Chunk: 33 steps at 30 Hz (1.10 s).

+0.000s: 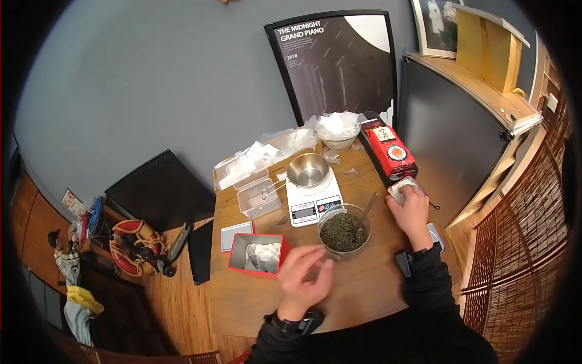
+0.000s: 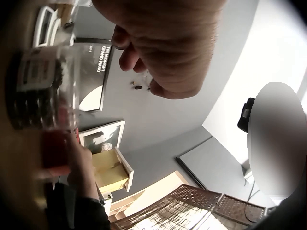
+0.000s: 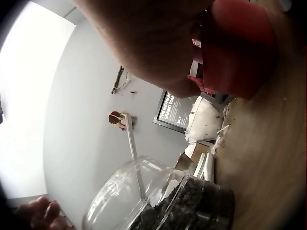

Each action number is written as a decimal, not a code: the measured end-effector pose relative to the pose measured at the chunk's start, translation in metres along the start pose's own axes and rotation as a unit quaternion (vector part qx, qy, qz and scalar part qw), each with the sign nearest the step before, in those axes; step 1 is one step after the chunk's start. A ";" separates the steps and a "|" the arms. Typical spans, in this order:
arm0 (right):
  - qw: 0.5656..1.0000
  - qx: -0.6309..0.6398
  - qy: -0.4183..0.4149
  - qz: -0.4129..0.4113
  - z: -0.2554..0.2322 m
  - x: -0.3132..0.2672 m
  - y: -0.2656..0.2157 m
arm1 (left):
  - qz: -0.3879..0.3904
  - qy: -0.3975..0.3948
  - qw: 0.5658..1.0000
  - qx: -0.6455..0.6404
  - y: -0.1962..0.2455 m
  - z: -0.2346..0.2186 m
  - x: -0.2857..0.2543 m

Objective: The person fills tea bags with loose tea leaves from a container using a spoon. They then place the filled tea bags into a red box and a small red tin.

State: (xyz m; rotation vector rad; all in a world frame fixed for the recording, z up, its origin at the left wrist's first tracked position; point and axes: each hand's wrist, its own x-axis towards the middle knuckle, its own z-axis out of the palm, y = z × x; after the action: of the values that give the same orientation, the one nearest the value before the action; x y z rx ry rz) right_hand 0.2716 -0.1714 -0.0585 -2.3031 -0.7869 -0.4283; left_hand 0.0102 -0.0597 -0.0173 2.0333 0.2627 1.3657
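Observation:
My left hand (image 1: 301, 277) is empty, loosely bent above the table between an open red tin (image 1: 255, 271) and a clear jar (image 1: 345, 250). The jar holds dark dried leaves (image 1: 343, 232), with a spoon handle (image 1: 368, 205) leaning out. A white bag (image 1: 265, 251) lies inside the left tin. At the right side, my right hand (image 1: 411, 210) has its fingertips at the top of another red tin (image 3: 240, 50), whose opening shows something whitish (image 1: 400, 189). The hand covers much of it, so I cannot tell what its fingers hold.
Behind the jar stands a white kitchen scale (image 1: 297, 197) bearing a steel bowl (image 1: 308, 170). A clear plastic box (image 1: 257, 199) and a grey lid (image 1: 236, 235) lie to its left. Farther back are a bowl of white packets (image 1: 337, 130) and a red package (image 1: 388, 148).

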 end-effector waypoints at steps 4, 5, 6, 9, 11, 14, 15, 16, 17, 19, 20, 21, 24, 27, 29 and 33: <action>0.999 0.020 0.047 -0.006 0.007 -0.002 0.004 | -0.042 0.000 0.995 0.094 -0.008 -0.057 0.028; 0.998 0.018 0.054 0.003 0.007 -0.002 0.005 | -0.076 -0.050 0.985 0.144 -0.014 -0.071 0.038; 0.997 0.020 0.072 -0.007 0.010 -0.003 0.008 | -0.109 -0.100 0.970 0.193 -0.021 -0.084 0.045; 0.998 0.031 0.050 0.030 0.007 -0.002 0.004 | -0.143 -0.249 0.921 0.265 -0.038 -0.104 0.058; 0.997 0.030 0.068 0.021 0.009 -0.003 0.005 | -0.161 -0.315 0.885 0.302 -0.047 -0.106 0.061; 0.995 0.037 0.088 0.018 0.011 -0.002 0.006 | -0.179 -0.429 0.814 0.349 -0.065 -0.104 0.070; 0.995 0.046 0.090 0.021 0.011 -0.002 0.007 | -0.181 -0.474 0.783 0.361 -0.071 -0.102 0.072; 0.995 0.046 0.089 0.020 0.011 -0.002 0.007 | -0.182 -0.473 0.783 0.361 -0.076 -0.099 0.073; 0.994 0.048 0.096 0.016 0.012 -0.002 0.007 | -0.190 -0.501 0.746 0.395 -0.080 -0.095 0.074; 0.993 0.050 0.102 0.012 0.012 -0.002 0.007 | -0.197 -0.529 0.706 0.429 -0.087 -0.092 0.073; 0.993 0.056 0.100 0.014 0.011 -0.002 0.007 | -0.186 -0.539 0.708 0.418 -0.090 -0.091 0.071; 0.993 0.061 0.099 0.015 0.010 -0.002 0.007 | -0.174 -0.549 0.709 0.406 -0.092 -0.089 0.071; 0.993 0.066 0.099 0.015 0.012 -0.002 0.011 | -0.174 -0.539 0.723 0.396 -0.096 -0.088 0.068; 0.994 0.075 0.079 0.020 0.008 -0.002 0.009 | -0.169 -0.548 0.712 0.406 -0.097 -0.086 0.071; 0.993 0.077 0.088 0.016 0.010 -0.003 0.009 | -0.170 -0.533 0.719 0.412 -0.105 -0.085 0.070; 0.992 0.086 0.091 0.004 0.008 -0.004 0.007 | -0.190 -0.523 0.727 0.403 -0.107 -0.080 0.077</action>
State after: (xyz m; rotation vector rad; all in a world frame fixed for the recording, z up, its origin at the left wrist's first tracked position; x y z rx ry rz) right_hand 0.2740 -0.1717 -0.0696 -2.0748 -0.6959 -0.5364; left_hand -0.0061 0.0932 -0.0086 2.8538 0.7725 -0.3910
